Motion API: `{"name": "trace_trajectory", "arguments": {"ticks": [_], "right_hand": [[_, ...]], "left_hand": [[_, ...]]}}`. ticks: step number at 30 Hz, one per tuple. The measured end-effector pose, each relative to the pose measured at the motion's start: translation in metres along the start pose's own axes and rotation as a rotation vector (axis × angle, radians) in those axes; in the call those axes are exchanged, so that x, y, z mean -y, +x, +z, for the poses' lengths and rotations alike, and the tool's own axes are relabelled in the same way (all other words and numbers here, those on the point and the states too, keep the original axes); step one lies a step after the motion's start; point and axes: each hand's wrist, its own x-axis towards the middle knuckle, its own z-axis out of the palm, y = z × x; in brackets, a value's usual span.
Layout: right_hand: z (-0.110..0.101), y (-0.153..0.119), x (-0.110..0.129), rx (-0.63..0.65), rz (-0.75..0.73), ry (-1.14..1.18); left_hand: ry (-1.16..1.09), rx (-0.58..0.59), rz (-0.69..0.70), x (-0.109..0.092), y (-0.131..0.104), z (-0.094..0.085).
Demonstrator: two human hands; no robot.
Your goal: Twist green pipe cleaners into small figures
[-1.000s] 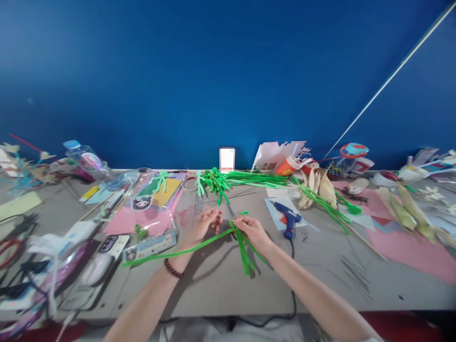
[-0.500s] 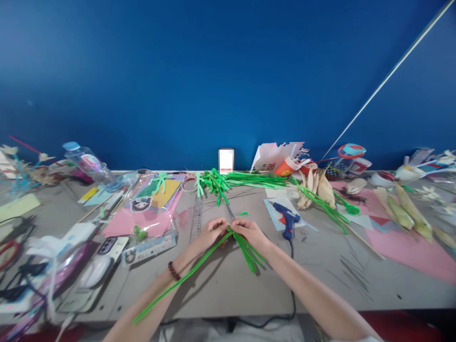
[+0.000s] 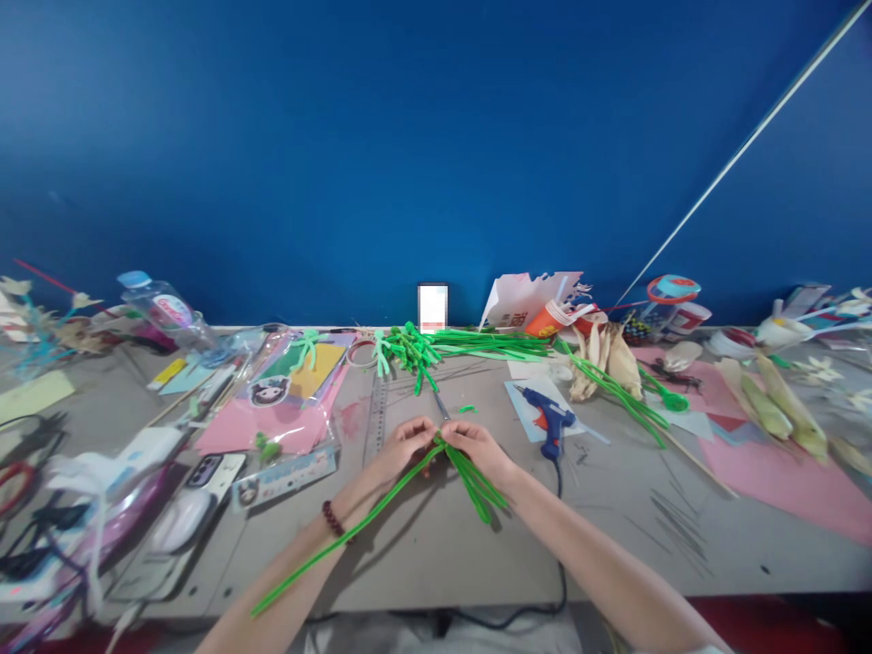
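Observation:
Both hands meet over the middle of the table, pinching green pipe cleaners (image 3: 477, 486) at one joining spot. My left hand (image 3: 410, 443) is closed, fingertips on the stems; one long strand (image 3: 341, 538) runs from there across my left forearm. My right hand (image 3: 480, 447) is closed on the same bunch, whose bent loops hang below it. The exact join is partly hidden by the fingers. Just beyond the fingertips lies a thin metal tool (image 3: 442, 405), perhaps scissors or tweezers. A pile of green pipe-cleaner pieces (image 3: 412, 347) sits behind it.
A blue glue gun (image 3: 550, 420) lies on paper to the right, its cord trailing off the front edge. Left are a clear ruler (image 3: 375, 413), pink paper in plastic (image 3: 272, 422) and a phone (image 3: 181, 527). Dried husks (image 3: 606, 359) and a paper cup (image 3: 549, 318) stand back right.
The free end of the long green strand has shifted slightly left. Both hands stay almost in place, still pinching the bunch.

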Motion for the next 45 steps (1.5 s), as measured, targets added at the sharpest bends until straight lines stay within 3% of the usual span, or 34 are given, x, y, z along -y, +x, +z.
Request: {"name": "trace_trajectory", "arguments": {"ticks": [5, 14, 27, 32, 37, 45], "right_hand": [[0.002, -0.002, 0.007, 0.094, 0.053, 0.055], [-0.003, -0.001, 0.001, 0.075, 0.104, 0.189], [-0.002, 0.004, -0.003, -0.014, 0.032, 0.123], [0.003, 0.0, 0.002, -0.074, -0.064, 0.057], [0.003, 0.001, -0.001, -0.149, -0.135, -0.133], [-0.006, 0.007, -0.012, -0.145, -0.181, -0.237]], "left_hand": [[-0.06, -0.024, 0.049, -0.001, 0.002, 0.003], [-0.166, -0.194, 0.078, -0.002, -0.001, 0.009], [-0.343, -0.126, -0.06, 0.006, 0.005, 0.002], [-0.305, -0.092, -0.052, 0.007, 0.005, 0.006], [-0.208, -0.14, -0.027, 0.008, 0.005, 0.009], [-0.196, -0.12, 0.001, 0.01, 0.005, 0.003]]}}
